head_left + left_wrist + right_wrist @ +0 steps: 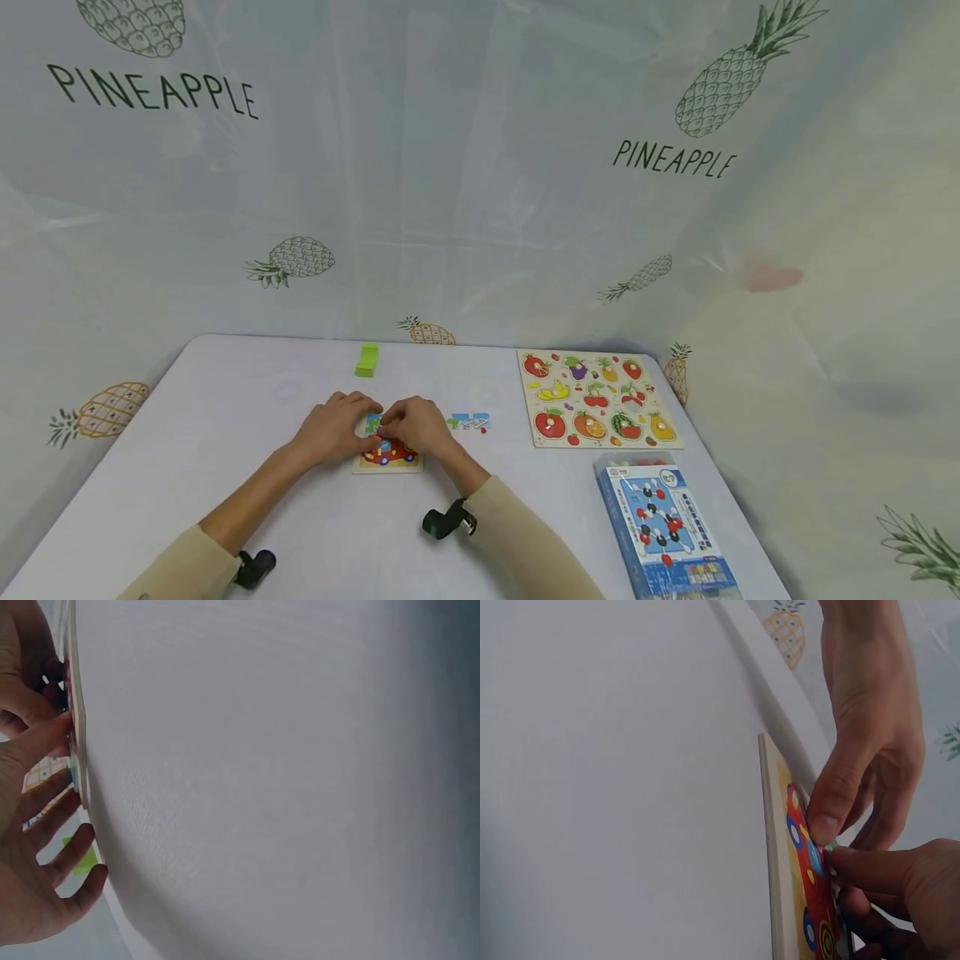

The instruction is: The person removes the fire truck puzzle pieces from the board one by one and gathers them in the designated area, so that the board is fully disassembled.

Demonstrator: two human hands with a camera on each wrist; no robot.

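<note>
A small wooden jigsaw board with a red car picture lies on the table, both hands over it. My left hand rests on its left side. In the right wrist view the left thumb presses the car picture; in the left wrist view the other fingers are spread past the board's far edge. My right hand reaches in from the right, thumb and index finger pinching a puzzle piece at the upper part of the picture. The fingers mostly hide that piece.
Loose blue and white puzzle pieces lie right of the board. Behind it sits a bright green block. At the right are a fruit puzzle board and a blue molecule-model box. A pineapple-print curtain hangs behind the table.
</note>
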